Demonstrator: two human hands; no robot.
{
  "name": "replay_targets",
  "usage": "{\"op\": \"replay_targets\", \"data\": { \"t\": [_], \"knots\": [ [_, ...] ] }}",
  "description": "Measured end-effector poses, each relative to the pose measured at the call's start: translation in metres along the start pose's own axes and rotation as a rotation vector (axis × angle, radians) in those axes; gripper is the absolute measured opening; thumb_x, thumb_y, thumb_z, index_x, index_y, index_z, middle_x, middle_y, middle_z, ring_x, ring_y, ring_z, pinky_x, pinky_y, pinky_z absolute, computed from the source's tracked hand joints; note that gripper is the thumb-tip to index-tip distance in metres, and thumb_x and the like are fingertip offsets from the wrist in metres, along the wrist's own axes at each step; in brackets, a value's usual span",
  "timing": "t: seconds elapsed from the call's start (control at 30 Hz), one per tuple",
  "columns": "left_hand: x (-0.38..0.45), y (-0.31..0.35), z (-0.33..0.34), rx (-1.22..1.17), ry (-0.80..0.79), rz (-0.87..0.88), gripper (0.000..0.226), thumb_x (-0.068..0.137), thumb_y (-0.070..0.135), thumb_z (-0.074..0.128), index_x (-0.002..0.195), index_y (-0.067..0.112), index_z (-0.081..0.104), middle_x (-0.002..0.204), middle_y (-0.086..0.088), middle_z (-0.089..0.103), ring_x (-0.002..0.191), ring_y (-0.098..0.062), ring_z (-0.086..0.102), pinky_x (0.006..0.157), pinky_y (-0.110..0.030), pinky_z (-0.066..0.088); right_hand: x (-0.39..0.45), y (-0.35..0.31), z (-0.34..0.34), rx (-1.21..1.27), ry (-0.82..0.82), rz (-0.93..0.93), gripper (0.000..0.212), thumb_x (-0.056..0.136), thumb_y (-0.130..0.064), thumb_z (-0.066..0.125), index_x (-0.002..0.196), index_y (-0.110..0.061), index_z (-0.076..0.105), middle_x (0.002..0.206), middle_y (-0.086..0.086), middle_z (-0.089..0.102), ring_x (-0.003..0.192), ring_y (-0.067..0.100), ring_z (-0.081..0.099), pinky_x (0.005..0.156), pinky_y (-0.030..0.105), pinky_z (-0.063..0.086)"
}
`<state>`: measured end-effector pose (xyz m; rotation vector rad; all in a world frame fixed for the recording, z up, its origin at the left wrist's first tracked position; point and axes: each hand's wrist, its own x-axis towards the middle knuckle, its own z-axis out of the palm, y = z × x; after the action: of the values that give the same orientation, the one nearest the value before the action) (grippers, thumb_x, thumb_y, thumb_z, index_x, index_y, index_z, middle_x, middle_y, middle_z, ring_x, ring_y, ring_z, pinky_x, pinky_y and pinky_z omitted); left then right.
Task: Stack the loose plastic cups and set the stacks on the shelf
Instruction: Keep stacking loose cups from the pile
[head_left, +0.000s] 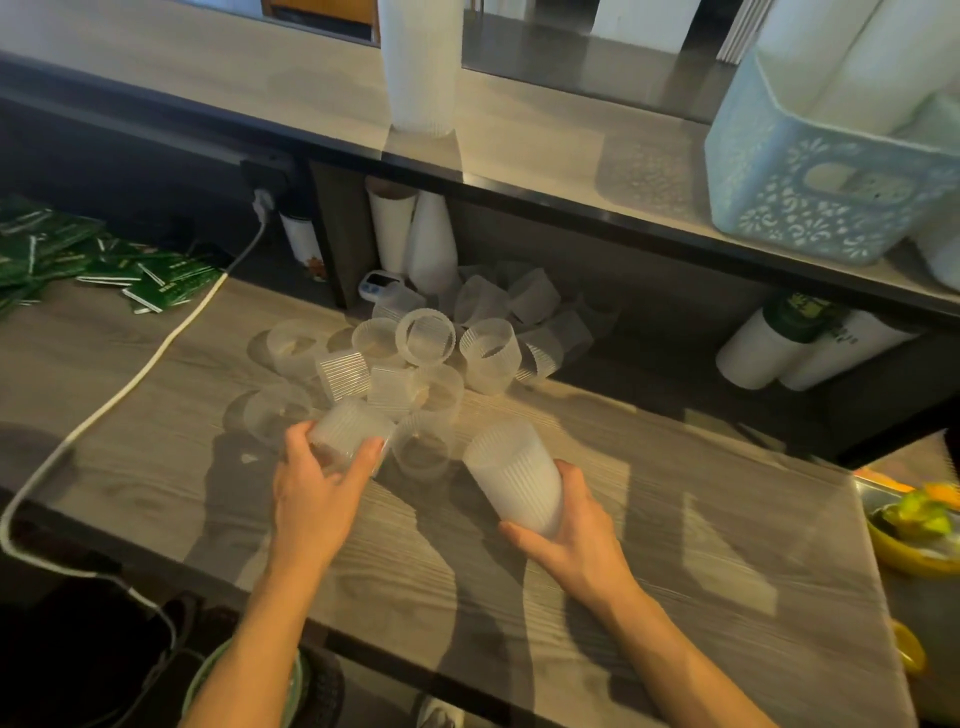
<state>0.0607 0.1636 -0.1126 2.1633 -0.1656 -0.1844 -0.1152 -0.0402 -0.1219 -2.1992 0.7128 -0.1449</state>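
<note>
Left hand (317, 488) closed around a single ribbed cup (350, 434) at the near edge of the loose cup pile (415, 358) on the counter (675, 519). Right hand (576, 525) grips a short stack (514, 478), tilted, long axis leaning away and left, so the single cup lies just left of it. Which end of the stack is open: cannot tell. Shelf (571, 171) lies above and behind the pile; cups beneath it are shadowed.
</note>
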Motion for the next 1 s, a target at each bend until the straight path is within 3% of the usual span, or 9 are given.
{"op": "replay_targets", "data": {
  "t": [0.1,0.17,0.3,0.43,0.63,0.73,0.83,0.9,1.0],
  "knots": [
    [-0.007,0.039,-0.004,-0.151,-0.116,0.131,0.057,0.080,0.054,0.062,0.125,0.022,0.051,0.120,-0.001,0.057,0.095,-0.004,0.059,0.066,-0.014,0.046,-0.002,0.003,-0.006,-0.013,0.005,-0.017,0.075,0.066,-0.065,0.069,0.124,-0.034,0.033,0.115,-0.012,0.051,0.099,0.012,0.053,0.079,0.036,0.048],
    [-0.008,0.061,0.001,-0.223,-0.209,0.210,0.060,0.078,0.057,0.062,0.129,0.027,0.051,0.121,0.003,0.058,0.097,-0.005,0.061,0.067,-0.013,0.050,-0.003,0.004,-0.009,-0.028,0.007,-0.032,0.073,0.069,-0.062,0.071,0.124,-0.034,0.032,0.115,-0.011,0.050,0.099,0.012,0.051,0.079,0.036,0.047],
    [-0.004,0.091,0.019,-0.144,-0.418,0.278,0.065,0.086,0.051,0.065,0.145,0.038,0.039,0.127,0.012,0.048,0.101,-0.001,0.056,0.075,-0.014,0.047,-0.006,0.007,-0.018,-0.058,0.019,-0.035,0.070,0.069,-0.061,0.071,0.120,-0.039,0.029,0.115,-0.010,0.049,0.100,0.013,0.051,0.080,0.037,0.048],
    [-0.002,0.103,0.034,-0.024,-0.553,0.344,0.076,0.080,0.072,0.054,0.147,0.042,0.036,0.130,0.017,0.048,0.116,-0.008,0.051,0.101,-0.035,0.045,-0.011,0.009,-0.027,-0.053,0.040,-0.044,0.071,0.070,-0.056,0.074,0.123,-0.034,0.033,0.116,-0.009,0.050,0.102,0.014,0.053,0.082,0.037,0.048],
    [-0.005,0.109,0.053,0.120,-0.675,0.423,0.088,0.069,0.083,0.046,0.145,0.040,0.040,0.125,0.016,0.050,0.122,-0.009,0.047,0.106,-0.038,0.040,-0.016,0.012,-0.031,-0.094,0.050,-0.075,0.074,0.070,-0.054,0.075,0.127,-0.026,0.037,0.115,-0.006,0.050,0.105,0.018,0.054,0.084,0.038,0.046],
    [-0.015,0.108,0.069,0.147,-0.723,0.447,0.097,0.068,0.087,0.042,0.149,0.035,0.035,0.140,0.014,0.043,0.136,-0.009,0.035,0.116,-0.037,0.029,-0.018,0.012,-0.029,-0.060,0.063,-0.074,0.075,0.071,-0.055,0.076,0.128,-0.025,0.037,0.116,-0.008,0.050,0.105,0.016,0.053,0.085,0.038,0.047],
    [-0.032,0.105,0.080,0.094,-0.719,0.437,0.089,0.079,0.073,0.049,0.154,0.030,0.025,0.148,0.014,0.033,0.141,-0.005,0.024,0.113,-0.025,0.020,-0.017,0.012,-0.028,-0.049,0.076,-0.070,0.076,0.070,-0.055,0.076,0.128,-0.026,0.037,0.116,-0.009,0.050,0.104,0.014,0.053,0.084,0.037,0.047],
    [-0.035,0.099,0.081,-0.020,-0.697,0.384,0.093,0.073,0.075,0.047,0.152,0.028,0.030,0.150,0.012,0.035,0.139,-0.003,0.029,0.115,-0.025,0.023,-0.018,0.013,-0.027,-0.057,0.066,-0.059,0.074,0.070,-0.054,0.077,0.127,-0.026,0.037,0.114,-0.008,0.050,0.102,0.015,0.054,0.083,0.037,0.047],
    [-0.028,0.086,0.075,-0.196,-0.596,0.255,0.088,0.069,0.075,0.050,0.145,0.030,0.042,0.137,0.016,0.050,0.128,0.001,0.044,0.110,-0.034,0.037,-0.017,0.014,-0.026,-0.060,0.071,-0.033,0.073,0.069,-0.055,0.076,0.124,-0.027,0.037,0.114,-0.007,0.050,0.102,0.017,0.054,0.083,0.039,0.048]
  ]
}}
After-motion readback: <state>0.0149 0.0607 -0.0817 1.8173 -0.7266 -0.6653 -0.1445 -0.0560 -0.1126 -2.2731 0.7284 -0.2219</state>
